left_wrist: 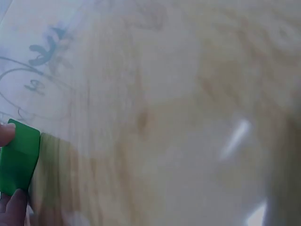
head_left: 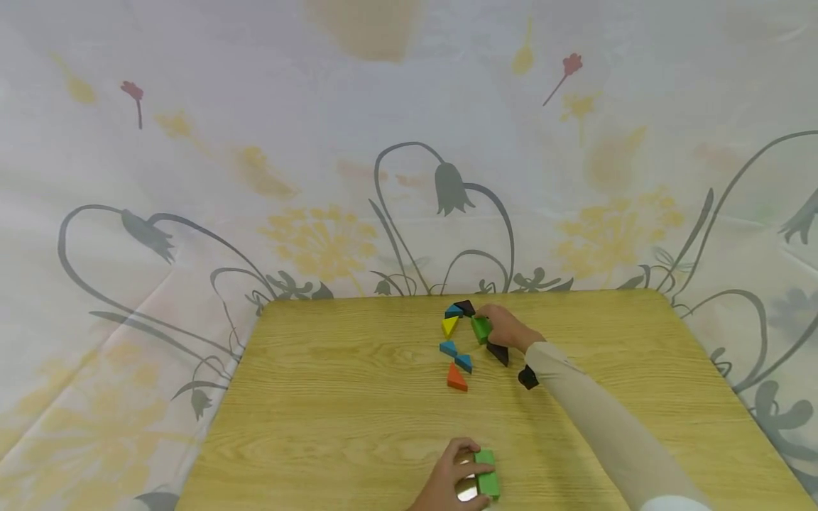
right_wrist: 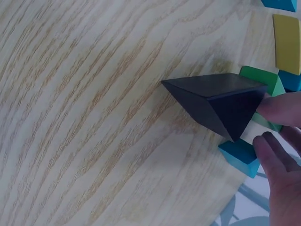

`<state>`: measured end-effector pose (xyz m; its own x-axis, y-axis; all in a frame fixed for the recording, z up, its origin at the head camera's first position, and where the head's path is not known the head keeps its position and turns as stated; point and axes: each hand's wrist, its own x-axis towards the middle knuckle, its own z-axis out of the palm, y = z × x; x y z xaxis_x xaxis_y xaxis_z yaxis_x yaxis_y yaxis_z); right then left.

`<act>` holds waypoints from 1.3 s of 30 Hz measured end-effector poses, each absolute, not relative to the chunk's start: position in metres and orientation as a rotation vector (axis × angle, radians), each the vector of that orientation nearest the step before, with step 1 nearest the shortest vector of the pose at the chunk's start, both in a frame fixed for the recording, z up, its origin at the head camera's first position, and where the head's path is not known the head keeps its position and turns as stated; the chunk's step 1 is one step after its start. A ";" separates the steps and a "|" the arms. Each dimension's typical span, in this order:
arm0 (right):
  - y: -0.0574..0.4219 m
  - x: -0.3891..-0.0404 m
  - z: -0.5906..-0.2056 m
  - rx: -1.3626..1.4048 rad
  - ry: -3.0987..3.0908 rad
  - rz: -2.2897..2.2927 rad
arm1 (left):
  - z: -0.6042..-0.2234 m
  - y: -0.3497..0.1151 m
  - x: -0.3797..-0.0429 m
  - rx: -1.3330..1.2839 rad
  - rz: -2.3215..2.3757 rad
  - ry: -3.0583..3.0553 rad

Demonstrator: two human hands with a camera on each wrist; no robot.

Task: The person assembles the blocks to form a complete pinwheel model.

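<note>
Near the far edge of the table, my right hand [head_left: 508,328] pinches a green block [head_left: 481,329] between thumb and fingers. A long black triangular block [right_wrist: 211,101] lies in front of that green block in the right wrist view, with a blue block [right_wrist: 241,157] beside the fingertips. At the near side of the table, my left hand [head_left: 447,477] grips another green block [head_left: 488,474], fingers over its top. In the left wrist view only fingertips and this green block [left_wrist: 19,155] show, at the left edge.
Blue [head_left: 453,311], black [head_left: 465,307], yellow [head_left: 450,326] and orange [head_left: 456,377] blocks lie in a curved arrangement left of the right hand, with more blue ones [head_left: 448,348]. A small black object [head_left: 527,377] shows beside the right sleeve. Patterned cloth [head_left: 409,234] hangs behind the wooden table [head_left: 319,397].
</note>
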<state>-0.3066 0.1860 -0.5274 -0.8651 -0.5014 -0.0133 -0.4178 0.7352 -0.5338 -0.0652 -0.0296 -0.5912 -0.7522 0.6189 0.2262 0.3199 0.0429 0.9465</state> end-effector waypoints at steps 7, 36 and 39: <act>0.193 -0.304 -0.522 -0.774 2.809 -0.929 | -0.603 -0.024 -0.056 0.932 1.957 2.129; 0.224 -0.221 -0.500 -0.747 2.630 -1.449 | -0.605 -0.016 -0.054 0.950 1.968 2.180; 0.225 -0.209 -0.503 -0.787 2.614 -1.464 | -0.604 -0.015 -0.054 0.956 1.953 2.208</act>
<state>-0.2086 0.2247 -0.5031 -0.8699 -0.4496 0.2028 -0.4079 0.4246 -0.8083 -0.0537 -0.0151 -0.6042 -0.8087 0.4664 0.3585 0.4127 0.0157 0.9107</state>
